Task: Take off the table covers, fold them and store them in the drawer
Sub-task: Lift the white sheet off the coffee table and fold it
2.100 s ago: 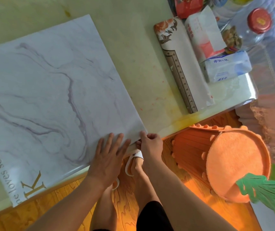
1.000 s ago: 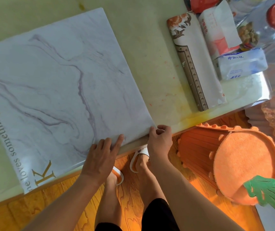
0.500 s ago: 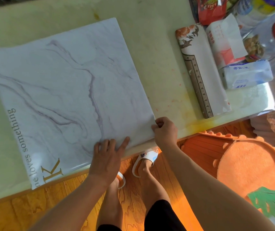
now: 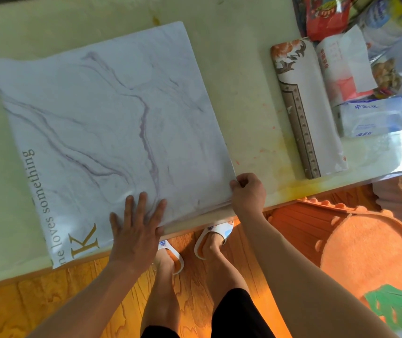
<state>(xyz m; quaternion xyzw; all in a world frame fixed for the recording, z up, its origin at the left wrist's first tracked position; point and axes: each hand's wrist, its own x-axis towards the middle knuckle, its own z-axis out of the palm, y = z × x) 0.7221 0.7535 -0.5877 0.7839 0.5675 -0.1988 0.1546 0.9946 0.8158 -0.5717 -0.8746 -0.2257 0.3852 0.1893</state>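
- While our left hand (image 4: 137, 228) lies flat with fingers spread on the near edge of the cover (image 4: 112, 132), our right hand (image 4: 247, 191) pinches the cover's near right corner with curled fingers.
- We have the cover lying on the bench (image 4: 241, 76), marble print up, its near edge at the bench's front edge and one lettered corner hanging just past it.
- To fold well, we judge it best to lift the pinched corner and carry it across to the opposite edge, lining up corners before pressing any crease.
- We should keep the flat palm as an anchor so the sheet does not slide on the smooth bench, then run it along the fold to set it.
- A second cover (image 4: 309, 111), already folded into a narrow strip, lies well apart at the right beside tissue packs (image 4: 375, 118); ours should end up a similar size.
- We cannot see the drawer anywhere.
- How many layers sit under the right hand is hard to tell; the edge there looks doubled.
- Items at the upper right are cut off by the frame, and the printed words on the cover are partly cut by its edge.
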